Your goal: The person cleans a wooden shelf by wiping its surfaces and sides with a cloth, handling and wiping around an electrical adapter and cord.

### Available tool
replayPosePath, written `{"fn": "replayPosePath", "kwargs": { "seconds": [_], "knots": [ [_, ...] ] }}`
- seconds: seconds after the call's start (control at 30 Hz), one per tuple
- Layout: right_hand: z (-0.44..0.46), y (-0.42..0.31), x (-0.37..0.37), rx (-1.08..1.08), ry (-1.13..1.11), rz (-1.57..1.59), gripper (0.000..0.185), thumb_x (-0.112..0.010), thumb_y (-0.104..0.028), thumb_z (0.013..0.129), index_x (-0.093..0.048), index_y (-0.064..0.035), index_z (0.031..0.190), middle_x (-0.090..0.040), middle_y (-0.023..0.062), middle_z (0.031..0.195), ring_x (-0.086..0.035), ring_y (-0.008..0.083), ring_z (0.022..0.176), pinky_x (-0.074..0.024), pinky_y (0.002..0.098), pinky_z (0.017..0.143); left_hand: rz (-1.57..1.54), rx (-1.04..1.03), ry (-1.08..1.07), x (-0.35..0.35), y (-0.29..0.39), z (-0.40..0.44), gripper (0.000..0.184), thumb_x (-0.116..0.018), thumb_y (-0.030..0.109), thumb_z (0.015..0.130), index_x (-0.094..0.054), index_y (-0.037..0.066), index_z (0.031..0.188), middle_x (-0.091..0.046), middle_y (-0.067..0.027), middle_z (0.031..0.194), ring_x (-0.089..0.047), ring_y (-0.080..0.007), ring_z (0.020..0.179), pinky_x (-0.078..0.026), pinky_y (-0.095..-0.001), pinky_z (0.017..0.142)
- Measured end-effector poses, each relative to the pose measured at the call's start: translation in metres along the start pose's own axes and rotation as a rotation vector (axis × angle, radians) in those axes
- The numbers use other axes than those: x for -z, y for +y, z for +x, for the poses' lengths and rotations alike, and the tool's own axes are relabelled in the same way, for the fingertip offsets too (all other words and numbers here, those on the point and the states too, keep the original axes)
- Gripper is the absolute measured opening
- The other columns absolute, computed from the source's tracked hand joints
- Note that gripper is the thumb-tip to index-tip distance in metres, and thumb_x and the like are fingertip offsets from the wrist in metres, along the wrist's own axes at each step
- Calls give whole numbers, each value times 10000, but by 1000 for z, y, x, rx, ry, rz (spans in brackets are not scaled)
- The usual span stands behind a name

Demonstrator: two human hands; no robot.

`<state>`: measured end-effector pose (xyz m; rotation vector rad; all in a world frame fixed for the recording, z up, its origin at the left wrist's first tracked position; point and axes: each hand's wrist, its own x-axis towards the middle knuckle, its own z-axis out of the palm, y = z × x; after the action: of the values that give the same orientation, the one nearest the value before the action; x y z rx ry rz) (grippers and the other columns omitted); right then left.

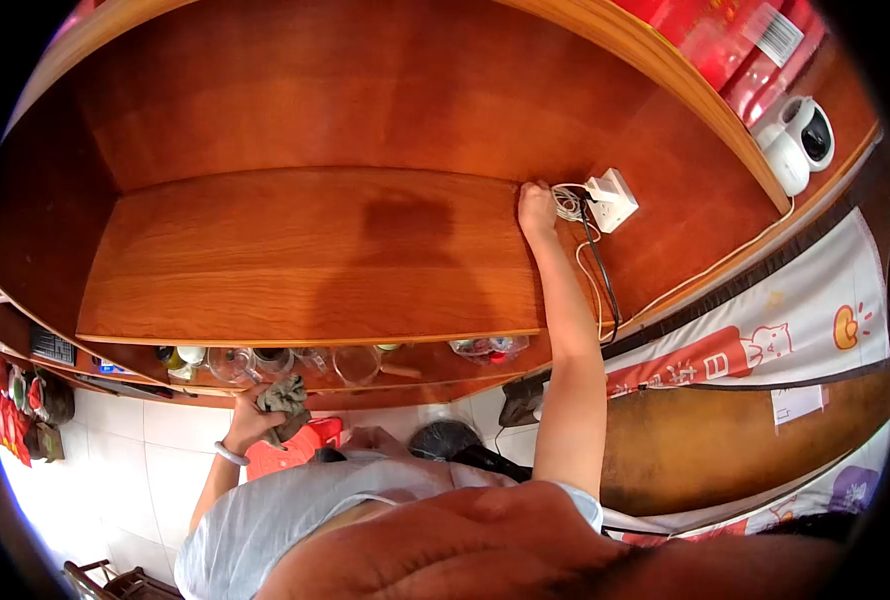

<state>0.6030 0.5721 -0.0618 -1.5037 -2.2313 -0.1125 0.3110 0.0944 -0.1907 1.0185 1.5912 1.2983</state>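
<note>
My left hand (pixel 249 424), with a pale bangle at its wrist, is closed around a crumpled grey-green cloth (pixel 285 403) below the shelf's front edge. Stretched far forward, my right hand (pixel 538 208) is at the back right corner of the wooden shelf board (pixel 265 260). Its fingers are curled, and what they hold, if anything, is hidden. Right beside it hangs a coiled white cable (pixel 569 204); whether the hand touches the coil I cannot tell. A white power socket (pixel 615 202) with plugs sits on the side wall, and a black cord (pixel 595 240) hangs from it.
Glass jars (pixel 356 364) and other containers stand on the lower shelf. A white camera (pixel 797 142) and red packages (pixel 705 40) are at upper right. A printed banner curtain (pixel 765 340) hangs at right. Behind my left hand is a red stool-like object (pixel 290 448).
</note>
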Motion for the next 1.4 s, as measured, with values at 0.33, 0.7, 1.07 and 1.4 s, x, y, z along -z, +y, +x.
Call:
{"fn": "replayPosePath", "kwargs": {
  "seconds": [0.33,0.7,1.07,1.4],
  "knots": [
    [14,9,-15,38,26,-180,119,-508,-80,759,-622,-49,769,-604,205,810,-590,349,797,-465,451,746,207,41,-76,-4,8,22,498,-688,82,552,-570,-48,1018,-621,-80,844,-571,-141,786,-468,-274,761],
    [18,30,-22,-33,36,-321,112,-550,-70,726,-627,-2,771,-611,230,857,-596,366,807,-488,429,704,190,-47,-24,7,-43,23,471,-692,176,575,-595,7,1004,-637,-129,820,-600,-208,732,-484,-314,723],
    [5,11,-10,-133,-11,-358,237,-571,-108,770,-592,48,947,-432,292,1132,-561,394,891,-478,441,760,391,-85,-205,24,-82,10,513,-744,197,546,-593,32,1008,-631,-143,871,-612,-245,803,-487,-336,710],
    [-47,-133,46,317,-12,118,292,-495,-241,856,-587,-23,1028,-488,218,1172,-469,373,1072,-401,419,880,301,-62,-54,4,-64,-15,484,-682,186,577,-589,11,1018,-638,-153,888,-617,-225,813,-490,-307,744]
  ]
}}
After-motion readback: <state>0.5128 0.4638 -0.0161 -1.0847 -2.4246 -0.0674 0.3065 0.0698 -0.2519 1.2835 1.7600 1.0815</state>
